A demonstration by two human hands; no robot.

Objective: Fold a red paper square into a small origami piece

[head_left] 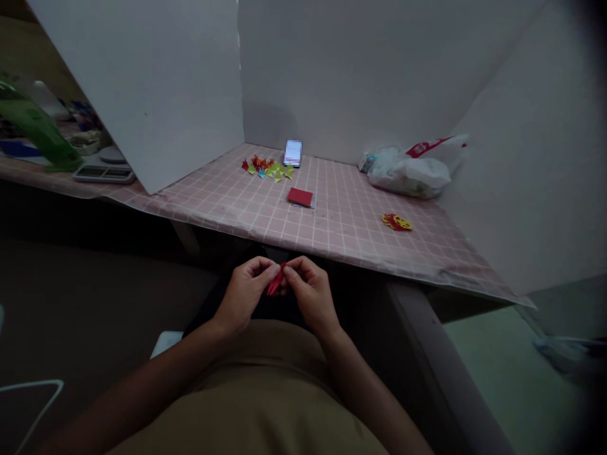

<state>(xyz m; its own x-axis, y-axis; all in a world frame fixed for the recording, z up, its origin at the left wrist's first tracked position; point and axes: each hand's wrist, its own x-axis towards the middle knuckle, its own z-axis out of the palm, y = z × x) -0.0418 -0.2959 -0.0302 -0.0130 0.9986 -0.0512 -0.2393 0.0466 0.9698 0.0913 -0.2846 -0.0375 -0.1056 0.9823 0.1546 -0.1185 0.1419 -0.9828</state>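
Both of my hands are held close to my body, below the near edge of the pink checked table (227, 196). My left hand (244, 294) and my right hand (310, 291) pinch a small folded red paper (275, 280) between their fingertips. Both hands are closed on it. On the table ahead lies a red stack of paper squares (300, 196). Behind it sit several small folded paper pieces in red, orange, yellow and green (268, 167).
A lit phone (293, 152) leans at the back wall. A white plastic bag (410, 167) lies at the right. A red and yellow paper cut-out (397, 222) lies near the right front. White boards wall the table. A scale (104, 172) and green bottle (35, 126) stand left.
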